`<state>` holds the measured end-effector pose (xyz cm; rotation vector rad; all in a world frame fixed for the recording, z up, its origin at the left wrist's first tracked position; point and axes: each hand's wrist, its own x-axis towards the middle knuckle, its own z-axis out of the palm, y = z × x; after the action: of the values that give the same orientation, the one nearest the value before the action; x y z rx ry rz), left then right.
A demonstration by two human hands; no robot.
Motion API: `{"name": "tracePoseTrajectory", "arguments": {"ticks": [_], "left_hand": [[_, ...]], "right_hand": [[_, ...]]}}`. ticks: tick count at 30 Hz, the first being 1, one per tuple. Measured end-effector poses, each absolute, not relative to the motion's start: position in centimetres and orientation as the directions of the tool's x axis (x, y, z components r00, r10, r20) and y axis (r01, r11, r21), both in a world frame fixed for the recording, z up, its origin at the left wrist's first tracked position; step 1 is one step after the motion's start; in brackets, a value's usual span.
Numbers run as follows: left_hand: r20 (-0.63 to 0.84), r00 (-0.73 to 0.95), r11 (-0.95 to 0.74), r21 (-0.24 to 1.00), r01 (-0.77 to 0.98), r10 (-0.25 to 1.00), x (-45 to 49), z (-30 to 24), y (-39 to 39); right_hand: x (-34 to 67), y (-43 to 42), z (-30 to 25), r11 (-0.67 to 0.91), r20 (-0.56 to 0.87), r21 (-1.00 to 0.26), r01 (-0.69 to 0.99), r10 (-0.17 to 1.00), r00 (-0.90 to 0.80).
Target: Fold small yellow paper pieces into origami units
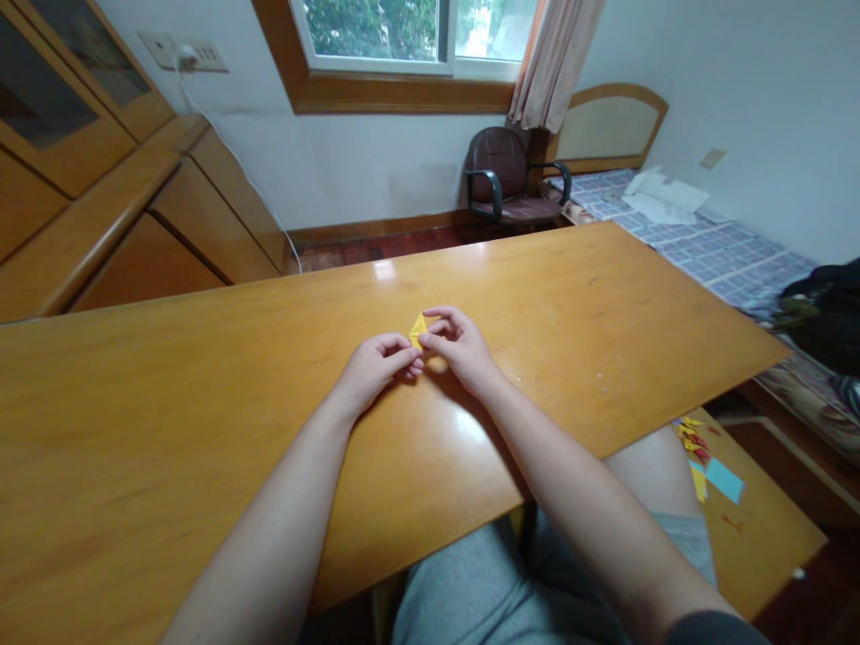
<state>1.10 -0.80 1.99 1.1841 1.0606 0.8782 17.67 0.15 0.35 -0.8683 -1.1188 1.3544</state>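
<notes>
A small piece of folded yellow paper (417,328) is held up between my two hands, just above the wooden table (202,403). It has a pointed top and visible creases. My left hand (380,367) pinches its lower left edge between thumb and fingers. From the right, my right hand (460,345) grips it, thumb on the near face and index finger by the upper tip. Fingers cover part of the paper's lower and right sides.
On a lower wooden bench (759,528) at the right lie several folded yellow and red paper pieces (692,439) and a blue paper sheet (724,480). Tiny scraps (600,382) dot the tabletop. Beyond stand an office chair (501,170), a bed (745,251) and a wooden cabinet (221,206).
</notes>
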Motion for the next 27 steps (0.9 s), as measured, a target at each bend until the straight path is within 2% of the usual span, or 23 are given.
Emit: {"name": "tracePoseTrajectory", "arguments": {"ticks": [27], "left_hand": [[-0.147, 0.273, 0.162, 0.986, -0.033, 0.951, 1.11, 1.62, -0.64]], "right_hand": [[17.47, 0.04, 0.45, 0.115, 0.145, -0.953, -0.279, 0.985, -0.090]]}}
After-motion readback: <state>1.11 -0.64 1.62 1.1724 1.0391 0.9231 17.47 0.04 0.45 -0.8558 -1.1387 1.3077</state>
